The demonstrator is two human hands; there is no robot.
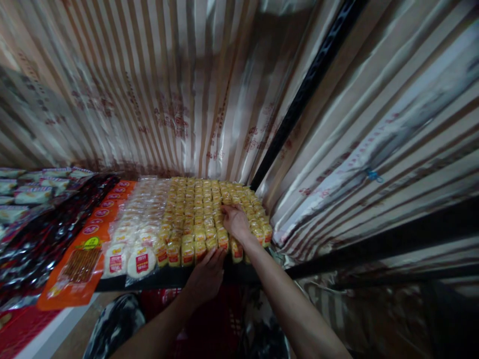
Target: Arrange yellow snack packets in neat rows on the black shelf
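Note:
Rows of small yellow wrapped snack packs [198,212] stand tightly together on a dark shelf. My right hand [236,222] reaches over them from the right, with its fingers bent and drawn together among the packs. What the fingertips pinch, if anything, is too small to make out. At the front edge of the rows, my left hand [209,271] lies with its fingers stretched out, the fingertips touching the lower front packs. Just left of the yellow packs are clear-wrapped round white crackers [141,260] with red labels, in two columns.
Farther left lie orange snack packets [77,267], dark shiny packets [48,237] and white packets [33,194]. A black metal post [299,107] slants up at the back right. Striped plastic sheeting [168,89] hangs behind. Below the dark shelf edge [168,275] something red [209,324] shows.

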